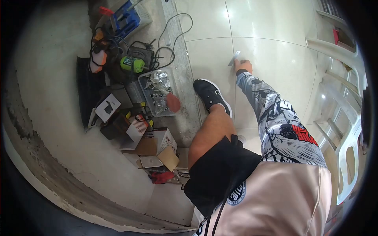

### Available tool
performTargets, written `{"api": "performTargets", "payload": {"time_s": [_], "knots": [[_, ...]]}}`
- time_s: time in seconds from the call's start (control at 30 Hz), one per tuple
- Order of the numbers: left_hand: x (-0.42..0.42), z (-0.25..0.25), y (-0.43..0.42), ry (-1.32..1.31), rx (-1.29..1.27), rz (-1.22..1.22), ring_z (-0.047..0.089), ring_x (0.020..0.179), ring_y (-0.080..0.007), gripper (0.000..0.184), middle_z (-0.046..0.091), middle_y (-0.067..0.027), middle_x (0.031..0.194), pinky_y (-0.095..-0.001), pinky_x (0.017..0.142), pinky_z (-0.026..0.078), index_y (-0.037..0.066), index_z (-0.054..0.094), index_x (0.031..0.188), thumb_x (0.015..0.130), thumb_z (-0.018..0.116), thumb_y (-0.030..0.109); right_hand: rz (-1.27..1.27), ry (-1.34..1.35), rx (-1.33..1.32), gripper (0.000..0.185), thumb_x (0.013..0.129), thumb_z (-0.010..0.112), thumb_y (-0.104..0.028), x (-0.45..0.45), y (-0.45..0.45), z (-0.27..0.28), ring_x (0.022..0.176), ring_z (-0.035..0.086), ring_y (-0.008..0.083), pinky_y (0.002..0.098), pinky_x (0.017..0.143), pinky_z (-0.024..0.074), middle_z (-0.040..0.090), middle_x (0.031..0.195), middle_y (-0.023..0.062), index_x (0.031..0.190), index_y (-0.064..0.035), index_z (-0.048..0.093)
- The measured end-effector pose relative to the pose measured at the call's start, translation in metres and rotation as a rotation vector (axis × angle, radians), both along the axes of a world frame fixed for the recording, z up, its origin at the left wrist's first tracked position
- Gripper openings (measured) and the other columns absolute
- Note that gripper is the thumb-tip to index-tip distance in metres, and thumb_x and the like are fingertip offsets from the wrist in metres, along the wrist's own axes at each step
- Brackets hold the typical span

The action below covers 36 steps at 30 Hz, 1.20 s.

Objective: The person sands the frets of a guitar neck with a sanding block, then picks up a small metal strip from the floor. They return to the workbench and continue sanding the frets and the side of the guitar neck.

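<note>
My right hand [243, 67] reaches down over the tiled floor, its fingers closed on a small, thin, pale strip [237, 54]. The strip sticks out past the fingertips, and a darker narrow patch lies beside it; I cannot make out whether that is part of it or a shadow. A patterned grey and white sleeve covers the arm. Left of the hand, a black shoe [208, 93] with a white sole stands on the floor. My left hand is out of the frame.
Along the left ledge [191, 114] sit a clear tray [175, 80] of metal parts, a green and black tool [132, 64], loose cables, a blue item [126, 17] in a basket, and opened cardboard boxes [167, 139]. White plastic chairs [346, 157] stand at the right.
</note>
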State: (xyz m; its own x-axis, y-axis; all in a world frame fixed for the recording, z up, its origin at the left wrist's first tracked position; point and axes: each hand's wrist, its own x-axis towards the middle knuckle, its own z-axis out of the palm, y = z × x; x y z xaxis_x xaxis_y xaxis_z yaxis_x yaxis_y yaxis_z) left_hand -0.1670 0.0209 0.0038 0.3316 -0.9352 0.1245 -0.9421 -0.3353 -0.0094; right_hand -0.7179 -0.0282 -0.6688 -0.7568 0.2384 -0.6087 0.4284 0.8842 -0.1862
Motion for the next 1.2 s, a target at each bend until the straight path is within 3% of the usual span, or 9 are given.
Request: {"api": "performTargets", "payload": {"time_s": [0.2,0.37,0.7,1.03,1.13,1.17,1.2], "knots": [[-0.004,-0.003,-0.006,-0.001,0.004,-0.005,0.039,0.143,-0.0428,0.093,0.036,-0.0318,0.158,-0.0522,0.118,0.031,-0.006,0.033,0.157,0.099,0.057,0.063,-0.054,-0.035,0.055,0.06,0.078,0.079,-0.057,-0.013,-0.026,-0.005,0.105,0.073,0.0347,0.0434,0.093,0.0561,0.076,0.11,0.0177,0.112,-0.0074,0.076],[-0.005,-0.004,-0.009,-0.002,0.002,-0.011,0.039,0.143,-0.0428,0.093,0.036,-0.0318,0.159,-0.0521,0.118,0.031,-0.006,0.032,0.157,0.099,0.057,0.063,-0.077,-0.185,0.05,0.051,0.083,0.076,-0.054,-0.019,-0.032,-0.003,0.1,0.074,0.0345,0.0427,0.09,0.0565,0.078,0.106,0.0156,0.102,-0.0064,0.081],[-0.004,-0.002,-0.011,-0.008,0.007,-0.013,0.038,0.143,-0.0429,0.094,0.035,-0.0317,0.159,-0.0519,0.118,0.031,-0.006,0.031,0.157,0.099,0.057,0.062,-0.195,-0.058,-0.099,0.043,0.079,0.085,-0.044,-0.008,-0.021,-0.013,0.103,0.073,0.0303,0.0404,0.093,0.0556,0.077,0.106,0.0147,0.104,-0.0101,0.078],[0.002,0.005,-0.002,0.002,0.004,-0.032,0.037,0.144,-0.0429,0.094,0.034,-0.0317,0.16,-0.0518,0.119,0.03,-0.006,0.03,0.158,0.099,0.058,0.062,-0.024,-0.094,-0.181,0.033,0.079,0.081,-0.041,-0.007,-0.017,-0.022,0.097,0.073,0.0291,0.0389,0.09,0.0559,0.077,0.103,0.0106,0.093,-0.0117,0.075],[0.011,0.012,0.015,0.012,-0.012,-0.056,0.037,0.144,-0.0429,0.094,0.034,-0.0316,0.16,-0.0517,0.119,0.03,-0.006,0.03,0.158,0.099,0.058,0.062,0.08,0.014,-0.293,0.038,0.08,0.08,-0.043,0.009,-0.015,-0.032,0.098,0.072,0.0306,0.0385,0.09,0.0552,0.077,0.104,0.0105,0.098,-0.0107,0.075],[0.016,0.015,0.025,0.017,-0.029,-0.058,0.037,0.144,-0.0429,0.094,0.034,-0.0316,0.16,-0.0517,0.119,0.03,-0.006,0.03,0.158,0.099,0.058,0.062,0.251,0.159,-0.355,0.038,0.078,0.082,-0.039,0.019,0.0,-0.062,0.094,0.073,0.0307,0.04,0.089,0.0562,0.077,0.098,0.0102,0.1,-0.0111,0.072],[0.021,0.019,0.04,0.018,-0.051,-0.064,0.037,0.144,-0.0429,0.094,0.033,-0.0316,0.16,-0.0517,0.119,0.03,-0.006,0.03,0.158,0.099,0.058,0.062,0.213,0.223,-0.427,0.043,0.077,0.083,-0.039,0.019,-0.004,-0.035,0.093,0.073,0.031,0.0411,0.087,0.0567,0.077,0.096,0.0108,0.105,-0.0104,0.068]]}}
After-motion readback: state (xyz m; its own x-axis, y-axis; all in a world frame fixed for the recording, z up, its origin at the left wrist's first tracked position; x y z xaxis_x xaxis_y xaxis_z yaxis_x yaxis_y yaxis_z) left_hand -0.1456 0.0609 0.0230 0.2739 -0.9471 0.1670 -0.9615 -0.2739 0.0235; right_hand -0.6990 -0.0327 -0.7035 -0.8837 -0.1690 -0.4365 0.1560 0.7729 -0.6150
